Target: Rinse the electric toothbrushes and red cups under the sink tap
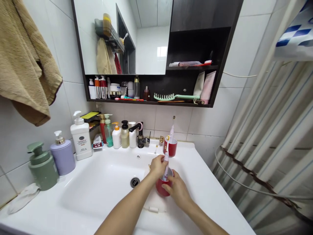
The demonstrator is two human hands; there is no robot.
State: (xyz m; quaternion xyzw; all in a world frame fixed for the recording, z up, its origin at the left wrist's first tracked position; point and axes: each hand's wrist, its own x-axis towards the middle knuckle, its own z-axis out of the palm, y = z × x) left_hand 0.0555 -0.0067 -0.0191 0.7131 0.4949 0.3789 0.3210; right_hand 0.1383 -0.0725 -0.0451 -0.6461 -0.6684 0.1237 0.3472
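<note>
Over the right side of the sink, a red cup (pixel 162 189) is gripped by my right hand (pixel 180 188), its fingers wrapped around the cup's right side. My left hand (pixel 158 166) is closed on a pale electric toothbrush (pixel 166 164), which stands upright with its lower end at the cup's mouth. Whether the toothbrush rests on the cup's bottom is hidden. Just behind, a second red cup (pixel 173 148) stands on the sink's back ledge with another pale electric toothbrush (pixel 171 133) upright in it. A small brush head (pixel 156 149) is on the ledge to its left.
The white sink (pixel 97 182) has a dark drain (pixel 135 182) and a black faucet (pixel 141 138). Several pump bottles (pixel 124 135) line the back left. Above hangs a mirror cabinet (pixel 127 39) with a green hairbrush (pixel 176 97). A white cord (pixel 244 184) hangs at right.
</note>
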